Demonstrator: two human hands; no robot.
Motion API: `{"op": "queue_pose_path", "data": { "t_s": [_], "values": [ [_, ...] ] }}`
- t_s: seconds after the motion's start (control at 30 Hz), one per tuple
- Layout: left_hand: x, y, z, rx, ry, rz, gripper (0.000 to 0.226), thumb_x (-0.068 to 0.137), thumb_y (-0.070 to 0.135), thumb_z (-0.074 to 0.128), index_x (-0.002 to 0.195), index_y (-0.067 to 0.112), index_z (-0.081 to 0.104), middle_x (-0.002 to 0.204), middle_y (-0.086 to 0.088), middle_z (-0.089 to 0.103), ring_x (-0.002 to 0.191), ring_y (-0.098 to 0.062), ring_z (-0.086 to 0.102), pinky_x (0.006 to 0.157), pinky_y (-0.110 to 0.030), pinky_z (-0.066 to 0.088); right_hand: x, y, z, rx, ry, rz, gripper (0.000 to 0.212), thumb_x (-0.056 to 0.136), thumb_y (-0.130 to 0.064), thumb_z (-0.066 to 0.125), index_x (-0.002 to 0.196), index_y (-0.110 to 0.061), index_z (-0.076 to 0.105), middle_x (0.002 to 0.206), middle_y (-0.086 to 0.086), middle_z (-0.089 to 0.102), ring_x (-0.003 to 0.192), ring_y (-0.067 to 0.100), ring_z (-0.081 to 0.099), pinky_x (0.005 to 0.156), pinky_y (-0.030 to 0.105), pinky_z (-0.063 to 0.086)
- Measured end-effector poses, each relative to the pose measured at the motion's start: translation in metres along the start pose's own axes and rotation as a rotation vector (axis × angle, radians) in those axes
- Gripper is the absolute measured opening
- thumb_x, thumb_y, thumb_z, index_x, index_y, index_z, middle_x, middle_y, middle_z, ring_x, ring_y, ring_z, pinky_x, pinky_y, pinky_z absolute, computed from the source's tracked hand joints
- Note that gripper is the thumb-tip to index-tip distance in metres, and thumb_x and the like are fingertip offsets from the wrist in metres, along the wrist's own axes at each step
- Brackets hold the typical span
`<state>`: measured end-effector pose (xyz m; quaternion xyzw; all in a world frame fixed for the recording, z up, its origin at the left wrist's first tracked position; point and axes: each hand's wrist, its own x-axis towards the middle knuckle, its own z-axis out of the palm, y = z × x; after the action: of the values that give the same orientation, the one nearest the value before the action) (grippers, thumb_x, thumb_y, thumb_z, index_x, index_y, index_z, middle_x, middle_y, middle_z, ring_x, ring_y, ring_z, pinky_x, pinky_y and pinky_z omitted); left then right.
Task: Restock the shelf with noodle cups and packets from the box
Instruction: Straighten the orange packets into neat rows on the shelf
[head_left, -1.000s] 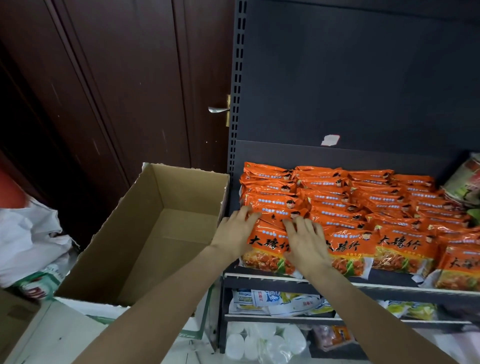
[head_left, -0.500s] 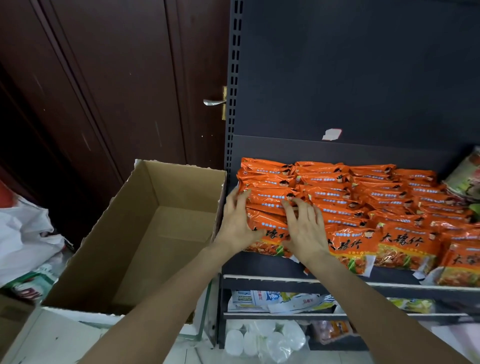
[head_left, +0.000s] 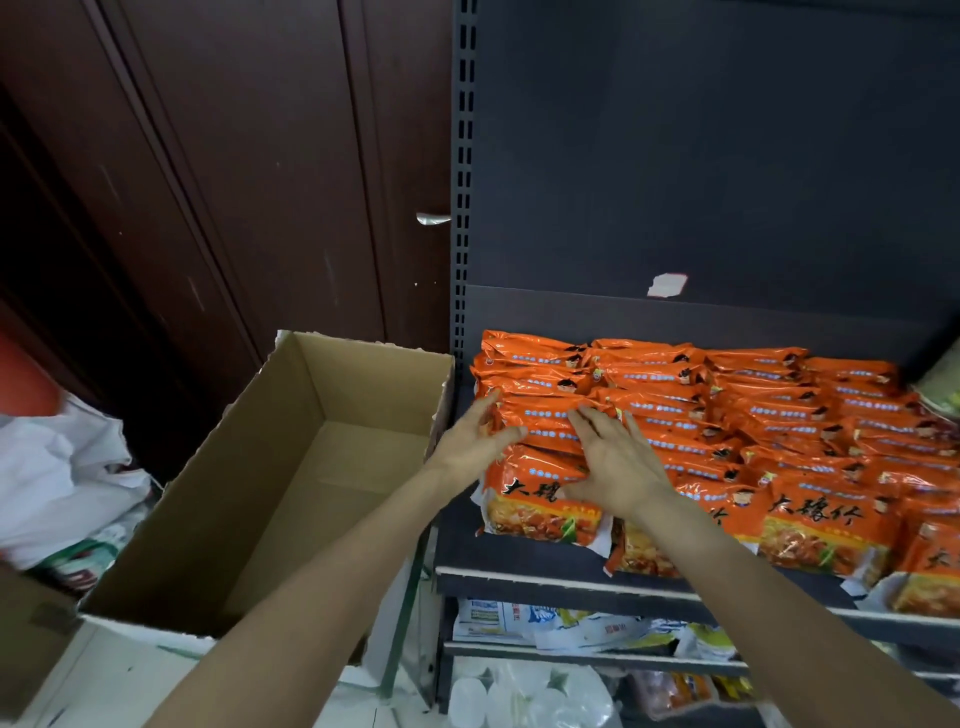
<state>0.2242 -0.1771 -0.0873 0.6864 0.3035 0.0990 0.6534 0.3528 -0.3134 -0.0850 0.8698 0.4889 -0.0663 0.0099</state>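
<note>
Orange noodle packets (head_left: 691, 415) lie in several overlapping rows on the dark shelf (head_left: 524, 569). My left hand (head_left: 470, 441) presses with straight fingers against the left side of the leftmost row. My right hand (head_left: 615, 460) lies flat on top of that same row, above its front packet (head_left: 535, 512). The brown cardboard box (head_left: 270, 493) stands open to the left of the shelf, and no packet or cup shows inside it.
A dark wooden door with a metal handle (head_left: 432, 219) stands behind the box. White bags (head_left: 57, 478) lie at the far left. Lower shelves hold paper packets (head_left: 561, 623) and white plastic cups (head_left: 509, 696). A green-white item (head_left: 943, 387) sits at the right edge.
Both hands have slid further back along the leftmost row, pushing its packets deeper onto the shelf. The front packet now sits back from the shelf's front edge.
</note>
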Motion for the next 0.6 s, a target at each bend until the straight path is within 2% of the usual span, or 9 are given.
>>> {"op": "queue_pose_path", "data": {
  "t_s": [0.07, 0.1, 0.17, 0.23, 0.3, 0.4, 0.5, 0.6],
  "values": [
    [0.008, 0.009, -0.005, 0.059, 0.139, 0.006, 0.059, 0.091, 0.04, 0.057, 0.143, 0.028, 0.032, 0.135, 0.002, 0.05, 0.109, -0.012, 0.053, 0.086, -0.023, 0.042, 0.002, 0.004, -0.003, 0.077, 0.008, -0.057, 0.108, 0.071, -0.061, 0.067, 0.15, -0.02, 0.005, 0.157, 0.002, 0.004, 0.145, 0.021, 0.004, 0.118, 0.039, -0.004],
    [0.015, 0.012, -0.008, 0.073, 0.187, 0.005, 0.057, 0.091, 0.041, 0.055, 0.142, 0.028, 0.033, 0.136, 0.002, 0.049, 0.115, -0.014, 0.051, 0.088, -0.024, 0.04, 0.004, 0.005, -0.006, 0.136, 0.025, -0.085, 0.107, 0.07, -0.063, 0.067, 0.15, -0.022, 0.008, 0.157, 0.0, 0.005, 0.145, 0.022, 0.005, 0.119, 0.039, 0.0],
    [0.028, 0.016, -0.011, 0.065, 0.231, -0.006, 0.059, 0.091, 0.043, 0.055, 0.143, 0.027, 0.032, 0.14, 0.003, 0.045, 0.125, -0.018, 0.046, 0.103, -0.032, 0.036, 0.013, 0.01, -0.013, 0.252, 0.066, -0.113, 0.098, 0.074, -0.063, 0.063, 0.149, -0.023, 0.014, 0.156, -0.002, 0.009, 0.144, 0.021, 0.009, 0.119, 0.038, 0.009],
    [0.041, 0.02, -0.011, 0.03, 0.229, -0.023, 0.065, 0.09, 0.044, 0.055, 0.147, 0.029, 0.027, 0.142, 0.004, 0.043, 0.126, -0.019, 0.046, 0.109, -0.038, 0.034, 0.026, 0.016, -0.019, 0.285, 0.111, -0.102, 0.086, 0.082, -0.059, 0.056, 0.149, -0.022, 0.016, 0.156, -0.002, 0.013, 0.143, 0.02, 0.012, 0.118, 0.038, 0.014],
    [0.051, 0.026, -0.009, -0.04, 0.212, -0.067, 0.065, 0.092, 0.041, 0.054, 0.148, 0.031, 0.021, 0.139, 0.004, 0.045, 0.124, -0.019, 0.048, 0.104, -0.036, 0.036, 0.04, 0.021, -0.022, 0.256, 0.103, -0.084, 0.081, 0.087, -0.056, 0.051, 0.149, -0.02, 0.015, 0.157, -0.001, 0.012, 0.144, 0.02, 0.013, 0.118, 0.038, 0.015],
    [0.06, 0.029, -0.004, -0.069, 0.144, -0.104, 0.055, 0.091, 0.038, 0.056, 0.141, 0.036, 0.034, 0.137, 0.004, 0.051, 0.112, -0.016, 0.055, 0.099, -0.036, 0.042, 0.055, 0.027, -0.019, 0.195, 0.066, -0.072, 0.079, 0.089, -0.057, 0.047, 0.15, -0.019, 0.013, 0.157, 0.002, 0.012, 0.144, 0.023, 0.014, 0.118, 0.038, 0.014],
    [0.066, 0.025, 0.002, -0.037, 0.077, -0.139, 0.062, 0.088, 0.034, 0.061, 0.143, 0.03, 0.031, 0.137, 0.009, 0.045, 0.123, -0.018, 0.049, 0.105, -0.04, 0.039, 0.063, 0.032, -0.017, 0.142, 0.051, -0.068, 0.079, 0.089, -0.06, 0.044, 0.15, -0.018, 0.015, 0.157, 0.001, 0.012, 0.143, 0.022, 0.014, 0.119, 0.035, 0.012],
    [0.075, 0.028, -0.007, -0.027, 0.203, -0.109, 0.053, 0.09, 0.033, 0.059, 0.138, 0.022, 0.039, 0.121, 0.002, 0.056, 0.116, -0.021, 0.055, 0.1, -0.036, 0.041, 0.068, 0.038, -0.016, 0.107, 0.075, -0.069, 0.082, 0.086, -0.065, 0.043, 0.149, -0.019, 0.018, 0.156, 0.002, 0.014, 0.143, 0.022, 0.013, 0.118, 0.037, 0.012]
  ]
}}
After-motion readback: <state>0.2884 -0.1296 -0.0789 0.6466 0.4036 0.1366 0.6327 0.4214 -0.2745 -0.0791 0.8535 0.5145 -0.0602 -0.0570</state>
